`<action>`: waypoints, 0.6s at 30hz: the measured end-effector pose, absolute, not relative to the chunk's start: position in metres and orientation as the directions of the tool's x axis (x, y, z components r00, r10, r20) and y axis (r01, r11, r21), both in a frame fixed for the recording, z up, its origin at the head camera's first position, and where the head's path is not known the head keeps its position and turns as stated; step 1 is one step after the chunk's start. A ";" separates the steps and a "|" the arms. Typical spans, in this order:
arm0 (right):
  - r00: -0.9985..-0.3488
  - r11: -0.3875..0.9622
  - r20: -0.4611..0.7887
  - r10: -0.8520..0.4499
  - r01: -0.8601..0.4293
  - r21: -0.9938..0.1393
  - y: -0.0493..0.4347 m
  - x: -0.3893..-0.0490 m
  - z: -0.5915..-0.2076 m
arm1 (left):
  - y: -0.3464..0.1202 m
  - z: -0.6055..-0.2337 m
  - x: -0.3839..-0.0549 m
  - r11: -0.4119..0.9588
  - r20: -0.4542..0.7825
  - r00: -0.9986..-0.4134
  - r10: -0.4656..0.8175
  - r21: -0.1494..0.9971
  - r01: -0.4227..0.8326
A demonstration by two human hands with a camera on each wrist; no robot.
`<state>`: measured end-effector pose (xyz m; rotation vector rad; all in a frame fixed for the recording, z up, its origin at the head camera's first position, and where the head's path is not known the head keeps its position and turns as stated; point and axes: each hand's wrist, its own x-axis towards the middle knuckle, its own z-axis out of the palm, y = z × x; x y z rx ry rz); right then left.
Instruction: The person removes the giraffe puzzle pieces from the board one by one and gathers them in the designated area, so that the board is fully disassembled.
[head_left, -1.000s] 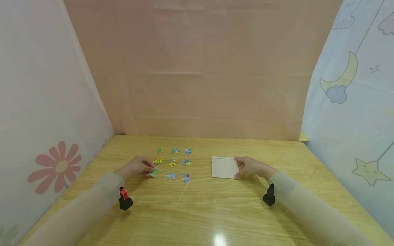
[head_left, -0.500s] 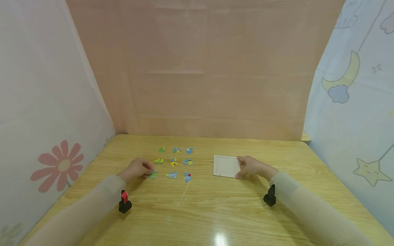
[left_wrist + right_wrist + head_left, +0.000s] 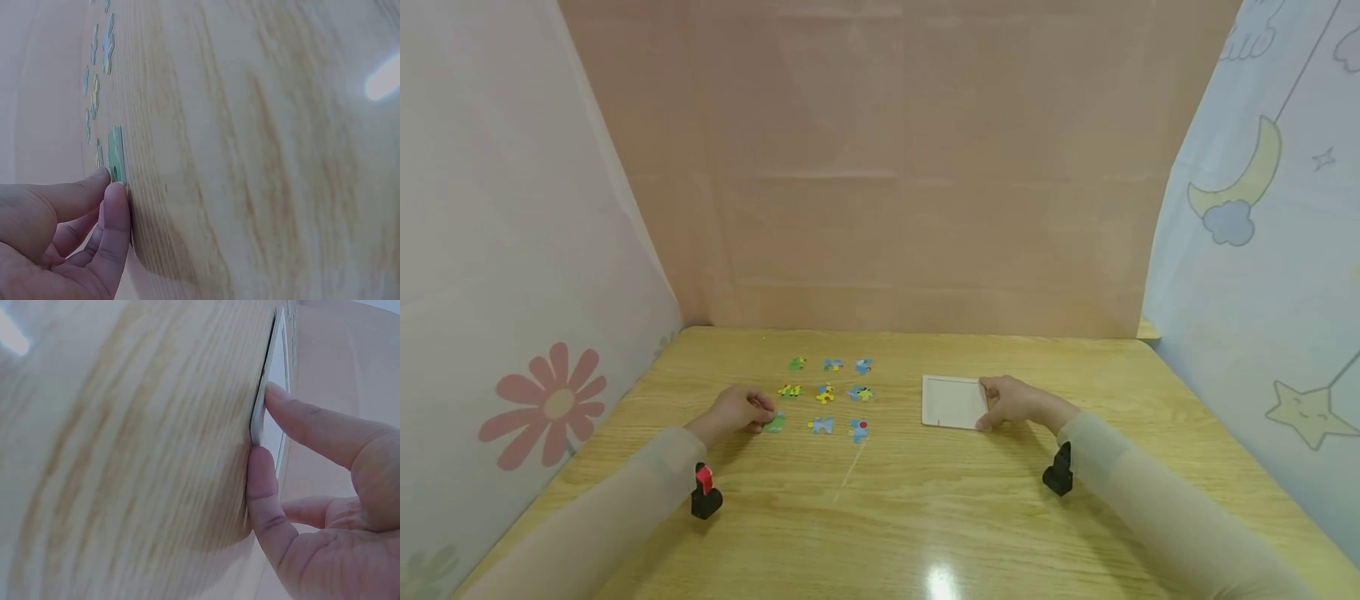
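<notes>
My left hand (image 3: 737, 410) pinches the near corner of a green jigsaw piece (image 3: 774, 422) between thumb and finger. That piece lies about flat on the table at the front left of the other pieces; in the left wrist view the fingertips cover one end of the green piece (image 3: 115, 150). My right hand (image 3: 1017, 403) holds the right edge of a shallow white puzzle tray (image 3: 953, 402). In the right wrist view, thumb and finger meet the rim of the tray (image 3: 263, 394), and the other fingers are partly hidden.
Several blue, yellow and green jigsaw pieces (image 3: 825, 394) lie apart in rough rows between the hands, left of the tray. The wooden table (image 3: 880, 517) reaches a pinkish cloth (image 3: 880, 183) at the back. Patterned cloths hang at both sides.
The green piece, tilted a second ago, has come down about flat on the table in my left hand. My right hand keeps its hold on the tray. The head view has shifted slightly.
</notes>
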<state>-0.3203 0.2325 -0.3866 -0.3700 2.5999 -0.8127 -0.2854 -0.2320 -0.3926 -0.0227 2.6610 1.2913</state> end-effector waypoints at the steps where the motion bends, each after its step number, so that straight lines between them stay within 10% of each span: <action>1: -0.888 0.798 -0.285 -0.360 -0.135 -0.587 0.232 -0.321 -0.386 | -0.232 -0.392 -0.285 0.620 -0.170 -0.983 0.067 0.779 -0.093; 18: -0.865 0.767 -0.307 -0.397 -0.130 -0.628 0.233 -0.322 -0.379 | -0.232 -0.387 -0.287 0.604 -0.206 -0.978 0.040 0.785 -0.141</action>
